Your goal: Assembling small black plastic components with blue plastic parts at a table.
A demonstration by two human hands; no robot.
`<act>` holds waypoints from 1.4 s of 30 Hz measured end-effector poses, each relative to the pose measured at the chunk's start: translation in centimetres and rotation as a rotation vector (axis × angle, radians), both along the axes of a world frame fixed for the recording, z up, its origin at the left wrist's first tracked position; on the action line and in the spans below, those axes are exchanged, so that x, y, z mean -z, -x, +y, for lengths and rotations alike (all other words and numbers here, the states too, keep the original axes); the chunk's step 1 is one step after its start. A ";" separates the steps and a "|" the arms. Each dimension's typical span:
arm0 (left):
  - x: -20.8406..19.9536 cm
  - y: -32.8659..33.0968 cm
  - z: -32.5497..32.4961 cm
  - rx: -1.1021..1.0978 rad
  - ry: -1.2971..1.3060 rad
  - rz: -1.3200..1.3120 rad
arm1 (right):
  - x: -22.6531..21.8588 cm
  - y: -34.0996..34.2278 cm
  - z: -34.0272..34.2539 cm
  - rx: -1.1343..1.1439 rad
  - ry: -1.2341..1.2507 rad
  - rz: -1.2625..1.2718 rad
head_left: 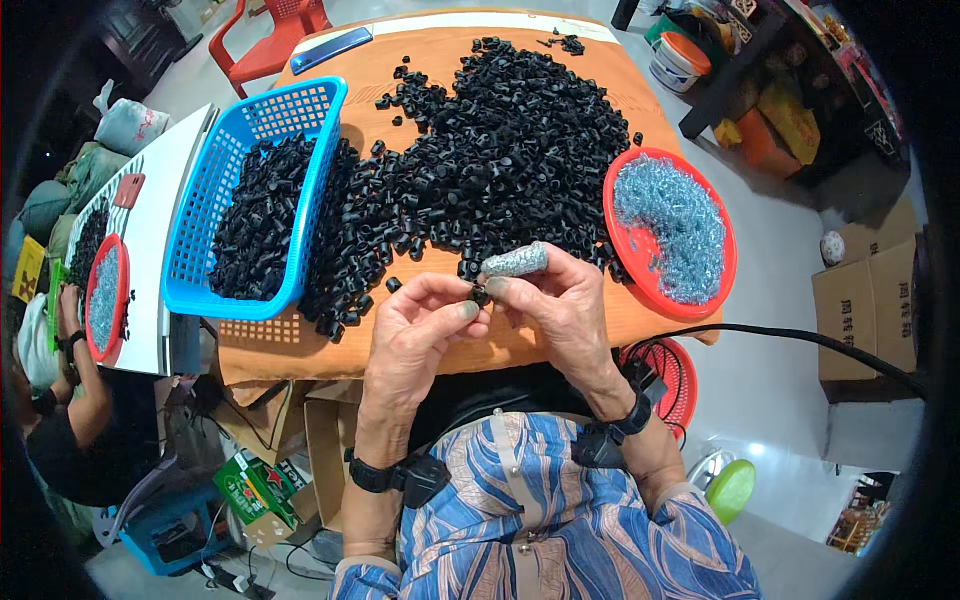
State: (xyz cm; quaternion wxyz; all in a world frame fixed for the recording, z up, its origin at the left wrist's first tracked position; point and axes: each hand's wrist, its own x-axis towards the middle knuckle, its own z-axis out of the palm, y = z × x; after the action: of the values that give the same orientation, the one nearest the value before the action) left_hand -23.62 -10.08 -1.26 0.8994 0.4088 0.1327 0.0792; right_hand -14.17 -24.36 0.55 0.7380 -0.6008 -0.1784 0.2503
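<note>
**Small black part (478, 296) between both hands, near edge of desk (415, 50)**

Part looks like smooth, hard plastic; fingers cover most of it, so exact shape unclear. Left hand (428, 325): thumb and index closed in a pinch on it, part right at the tips. Right hand (548, 302): fingers curled in, thumb tip just beside the part (can't tell if it grips too). Crinkled silvery wrap (515, 261) around right index finger.

Just beyond the hands: broad heap of black pieces (520, 150), short and tubular, on orange cloth with faint creases. Left of it, blue lattice basket (235, 307), rectangular with rounded corners, holding more black pieces. Right, round red plate (640, 245) of glossy, see-through bits (690, 225).
</note>
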 end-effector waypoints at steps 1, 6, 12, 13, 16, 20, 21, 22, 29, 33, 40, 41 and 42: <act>0.0 -0.1 -0.1 -0.005 -0.003 0.006 | -0.1 0.1 0.1 -0.003 0.003 -0.001; -0.2 -0.2 -0.5 -0.033 -0.036 0.001 | -0.2 0.6 0.1 0.034 -0.004 -0.133; 0.5 -0.3 -0.3 -0.077 -0.113 -0.014 | 0.3 0.1 0.0 -0.030 0.029 -0.476; 0.6 -0.2 -0.1 -0.079 -0.107 -0.038 | 0.0 0.1 -0.1 0.005 0.058 -0.435; 0.3 -0.1 0.7 -0.167 -0.108 -0.046 | -1.0 -0.8 -0.8 0.205 0.056 -0.297; 0.7 0.5 1.7 -0.187 -0.111 -0.023 | -0.7 -2.3 -2.3 0.060 0.224 -0.792; 0.9 0.6 1.8 -0.183 -0.095 -0.037 | -0.7 -2.2 -2.2 -0.007 0.246 -0.878; 1.0 0.7 1.9 -0.185 -0.095 -0.036 | -0.6 -2.0 -2.0 -0.074 0.267 -0.964; 0.7 1.0 1.9 -0.198 -0.060 -0.042 | 0.5 -1.3 0.3 -0.201 0.364 -1.314; 0.1 0.9 2.9 -0.194 -0.086 -0.066 | 0.7 -1.5 0.9 -0.202 0.401 -1.441; -0.2 0.4 3.2 -0.201 -0.155 -0.083 | 0.7 -0.8 0.8 -0.125 0.253 -1.020; 0.2 0.5 2.9 -0.181 -0.128 -0.085 | 0.1 -0.4 0.4 -0.134 0.284 -0.814; 0.7 0.6 2.7 -0.144 -0.132 -0.069 | 0.2 -0.2 0.3 -0.134 0.283 -0.816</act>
State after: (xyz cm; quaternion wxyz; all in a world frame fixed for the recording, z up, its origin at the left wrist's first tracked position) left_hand -24.21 -7.38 -1.97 0.8666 0.4534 0.1254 0.1663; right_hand -13.98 -24.06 0.32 0.4995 -0.7327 -0.4580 0.0617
